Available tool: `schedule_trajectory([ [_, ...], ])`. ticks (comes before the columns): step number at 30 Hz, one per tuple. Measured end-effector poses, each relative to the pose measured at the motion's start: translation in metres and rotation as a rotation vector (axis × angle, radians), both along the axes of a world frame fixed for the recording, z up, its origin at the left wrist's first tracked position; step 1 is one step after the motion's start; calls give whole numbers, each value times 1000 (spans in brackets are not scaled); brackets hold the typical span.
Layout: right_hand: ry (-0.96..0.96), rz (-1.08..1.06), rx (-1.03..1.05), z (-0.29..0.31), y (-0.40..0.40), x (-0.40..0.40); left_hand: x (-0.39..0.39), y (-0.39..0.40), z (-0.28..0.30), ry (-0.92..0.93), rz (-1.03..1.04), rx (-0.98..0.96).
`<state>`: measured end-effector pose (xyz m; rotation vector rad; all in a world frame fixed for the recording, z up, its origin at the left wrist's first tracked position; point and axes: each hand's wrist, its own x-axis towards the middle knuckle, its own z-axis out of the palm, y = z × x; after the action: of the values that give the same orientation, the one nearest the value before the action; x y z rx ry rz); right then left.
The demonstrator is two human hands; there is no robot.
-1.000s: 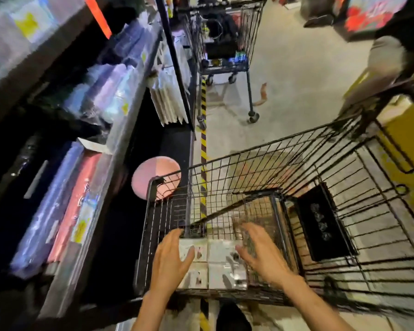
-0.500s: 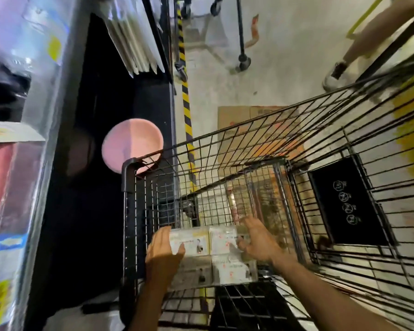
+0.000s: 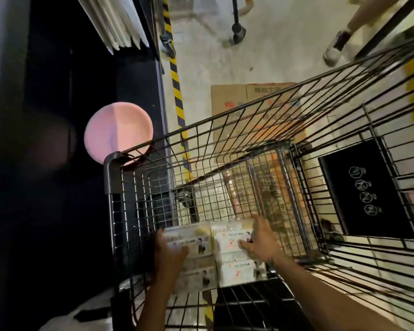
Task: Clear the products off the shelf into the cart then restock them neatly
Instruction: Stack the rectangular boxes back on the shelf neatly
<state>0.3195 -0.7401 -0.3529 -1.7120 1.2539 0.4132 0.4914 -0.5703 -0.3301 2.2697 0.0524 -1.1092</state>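
Note:
Several white product packets (image 3: 225,242) lie stacked in the near left corner of the black wire cart (image 3: 249,130). My left hand (image 3: 169,255) grips the left edge of the upper left packet, thumb on top. My right hand (image 3: 261,240) holds the right side of the upper right packet, fingers curled over its edge. More packets (image 3: 237,273) sit underneath them. The shelf (image 3: 5,115) runs along the far left, dark and mostly out of frame.
A pink round plate (image 3: 118,130) sits on the dark lower shelf, left of the cart. White flat packs (image 3: 115,20) hang at the top. Flattened cardboard (image 3: 251,101) lies on the floor beyond the cart. Another cart's wheel (image 3: 237,34) and a person's shoe (image 3: 332,48) are beyond.
My view has tilted down toward the cart. Both hands have dropped onto the packets and closed on the upper ones, left hand at the left edge, right hand at the right.

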Motion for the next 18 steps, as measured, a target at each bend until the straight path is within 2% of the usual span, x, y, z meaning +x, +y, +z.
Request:
schedule_trajectory([
  [5,0,-163,99,-7,6,-2,-1,-2,-2,-12,26,96],
  [9,-40,-275,69,-2,10,1,-4,5,-2,-42,102,36],
  [12,-58,-398,138,-3,10,-2,-3,7,6,-45,146,31],
  [18,-73,-413,283,1,7,0,-6,-5,23,63,165,12],
])
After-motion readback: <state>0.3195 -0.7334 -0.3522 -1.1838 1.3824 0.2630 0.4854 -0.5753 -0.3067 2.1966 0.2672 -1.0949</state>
